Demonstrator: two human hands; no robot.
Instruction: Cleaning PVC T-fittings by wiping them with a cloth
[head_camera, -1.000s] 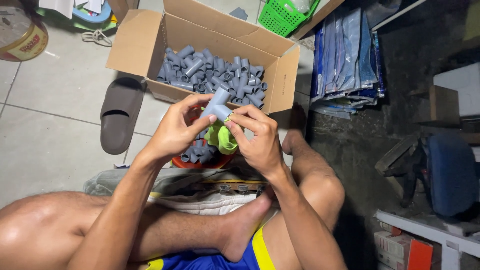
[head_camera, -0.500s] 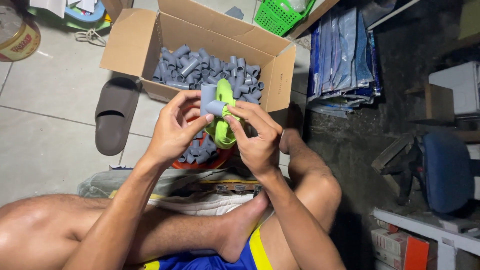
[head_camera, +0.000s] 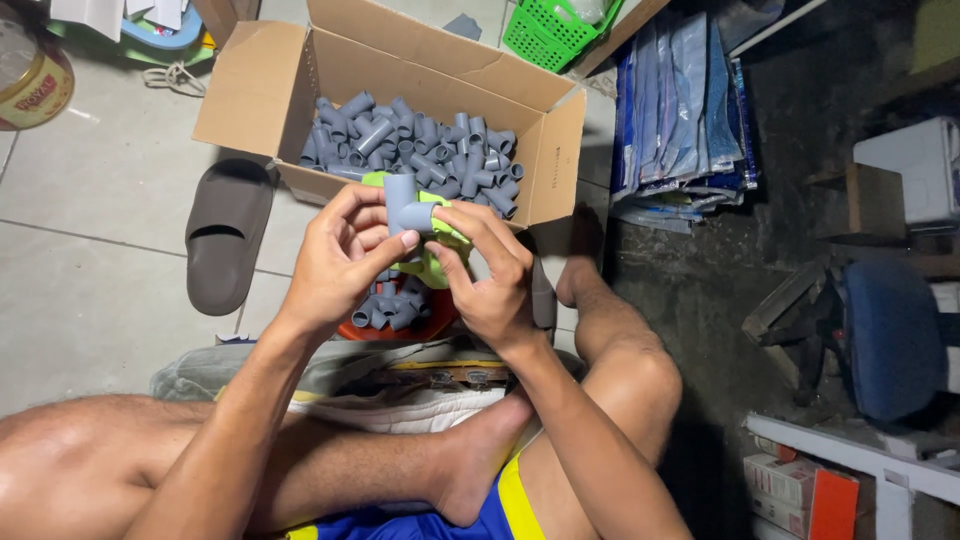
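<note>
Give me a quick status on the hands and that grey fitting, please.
Left hand and right hand both grip the grey pipe fitting with a green tool. Held above the red bowl, near the cardboard box. Nothing obstructing.

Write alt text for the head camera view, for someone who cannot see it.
Both hands, left hand and right hand, hold a grey pipe fitting against a lime-green tool above an open cardboard box of grey fittings. A brown slipper lies on the tiled floor.

Left hand (head_camera: 345, 255) raised, fingers curled inward, index fingertip (head_camera: 408, 240) pressed toward the right hand (head_camera: 490, 275). Right hand just beside it, thumb and fingers pinched shut, palm turned down. Both forearms angled upward, wrists close together, almost touching.
</note>
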